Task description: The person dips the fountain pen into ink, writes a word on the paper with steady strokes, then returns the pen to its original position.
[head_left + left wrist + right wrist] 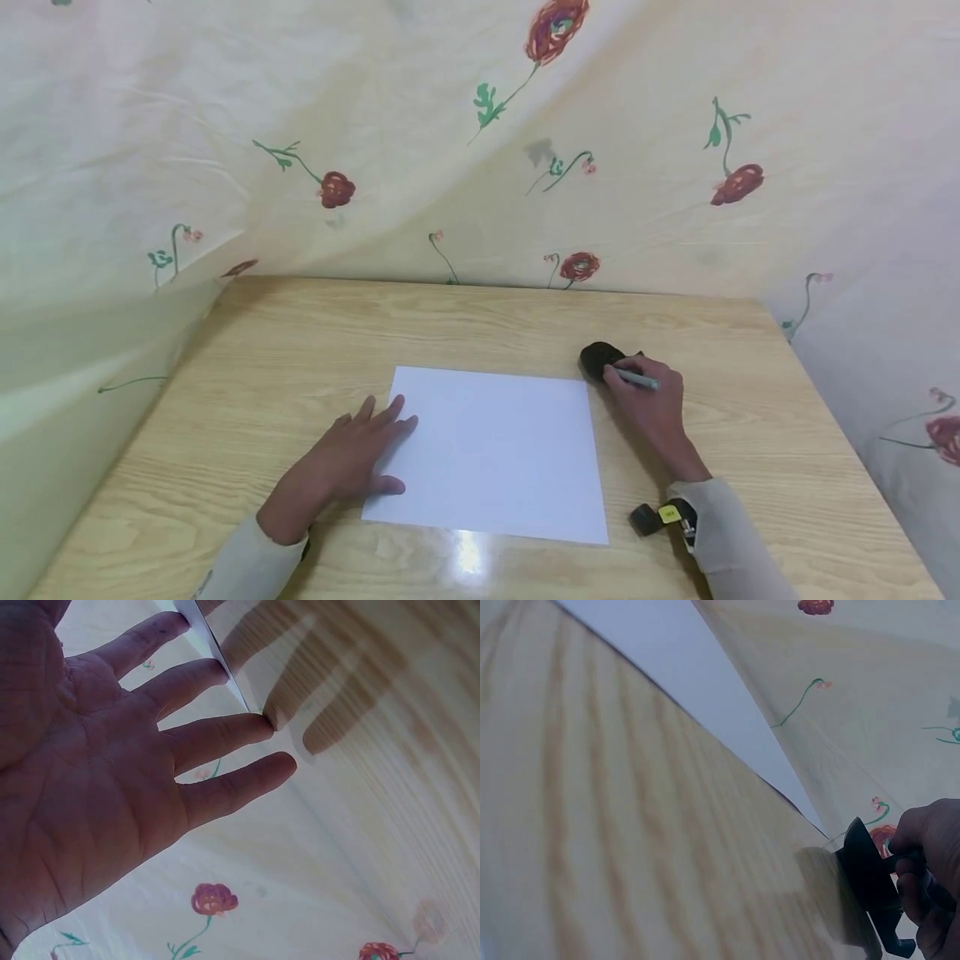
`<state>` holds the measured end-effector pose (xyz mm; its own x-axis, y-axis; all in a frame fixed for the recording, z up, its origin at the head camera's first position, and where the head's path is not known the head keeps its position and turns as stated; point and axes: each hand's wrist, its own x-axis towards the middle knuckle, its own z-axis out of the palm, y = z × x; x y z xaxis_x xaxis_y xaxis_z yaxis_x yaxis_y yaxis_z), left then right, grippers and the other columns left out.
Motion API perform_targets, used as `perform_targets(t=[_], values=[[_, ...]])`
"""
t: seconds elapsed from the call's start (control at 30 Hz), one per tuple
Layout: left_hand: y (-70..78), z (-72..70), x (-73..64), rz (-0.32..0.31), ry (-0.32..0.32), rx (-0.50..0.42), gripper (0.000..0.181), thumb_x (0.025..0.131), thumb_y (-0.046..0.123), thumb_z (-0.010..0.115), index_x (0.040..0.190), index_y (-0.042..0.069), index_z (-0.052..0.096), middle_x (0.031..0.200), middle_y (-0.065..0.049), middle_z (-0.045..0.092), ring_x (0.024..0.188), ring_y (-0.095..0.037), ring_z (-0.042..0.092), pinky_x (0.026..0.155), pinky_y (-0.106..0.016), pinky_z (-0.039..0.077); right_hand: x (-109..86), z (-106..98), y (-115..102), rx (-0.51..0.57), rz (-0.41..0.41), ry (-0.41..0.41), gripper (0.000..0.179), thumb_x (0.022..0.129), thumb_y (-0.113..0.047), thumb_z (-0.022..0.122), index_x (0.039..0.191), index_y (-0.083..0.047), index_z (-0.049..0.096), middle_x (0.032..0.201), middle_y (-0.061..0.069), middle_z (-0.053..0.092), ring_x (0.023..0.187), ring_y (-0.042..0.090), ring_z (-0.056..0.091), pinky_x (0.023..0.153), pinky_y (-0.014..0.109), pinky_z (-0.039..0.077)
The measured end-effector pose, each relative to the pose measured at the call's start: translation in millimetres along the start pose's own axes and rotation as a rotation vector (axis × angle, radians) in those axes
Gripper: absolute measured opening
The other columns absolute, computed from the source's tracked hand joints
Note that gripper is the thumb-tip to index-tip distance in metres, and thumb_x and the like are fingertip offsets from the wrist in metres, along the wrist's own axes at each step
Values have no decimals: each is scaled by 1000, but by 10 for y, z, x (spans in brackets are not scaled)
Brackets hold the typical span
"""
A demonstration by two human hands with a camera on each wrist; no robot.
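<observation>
A blank white sheet of paper (498, 458) lies on the wooden table. My left hand (352, 454) rests over its left edge with fingers spread, thumb and fingertips reaching onto the sheet. In the left wrist view, the fingers (217, 739) are straight and the palm holds nothing. Just beyond the sheet's top right corner, my right hand (654, 404) pinches a grey-green pen (637, 379) between thumb and fingers. The pen's tip end is at a rounded black object (597, 358), whose kind I cannot tell. In the right wrist view this black object (866, 866) has a flat face and a projecting lower part.
The pale wood table (487, 321) extends around the sheet on all sides. Behind it and at both sides hangs a cream cloth (420, 150) with painted flowers. A dark wrist device with a yellow label (669, 513) sits at the right cuff.
</observation>
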<state>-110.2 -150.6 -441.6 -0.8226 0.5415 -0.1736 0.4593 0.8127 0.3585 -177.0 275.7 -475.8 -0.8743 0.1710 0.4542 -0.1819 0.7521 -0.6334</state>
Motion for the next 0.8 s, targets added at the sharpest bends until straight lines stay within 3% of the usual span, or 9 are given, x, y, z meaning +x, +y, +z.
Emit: perform_targets(t=[0.3,0.57,0.8], values=[[6,-2,6,-7,-9,-2,83,82,39,80,151,10,43,161,-18,27,143,-54,20,105,-71,26,-10,-1,-11,-2,29,3,13,86,-18,74,78,-8,76,67,1,69,58,15,59,58,20,43],[9,21,16,-18,-19,-17,83,81,39,81,151,12,44,161,-17,28,143,-53,19,105,-71,26,-35,-20,-14,87,9,119,12,86,-15,73,77,-8,76,65,1,69,52,8,55,55,15,41],[24,0,33,-36,-28,-14,83,83,40,80,152,13,43,161,-17,25,143,-55,17,102,-77,21,-10,-14,-68,159,-31,159,10,86,-16,74,79,-10,76,66,-2,69,53,7,56,55,15,42]])
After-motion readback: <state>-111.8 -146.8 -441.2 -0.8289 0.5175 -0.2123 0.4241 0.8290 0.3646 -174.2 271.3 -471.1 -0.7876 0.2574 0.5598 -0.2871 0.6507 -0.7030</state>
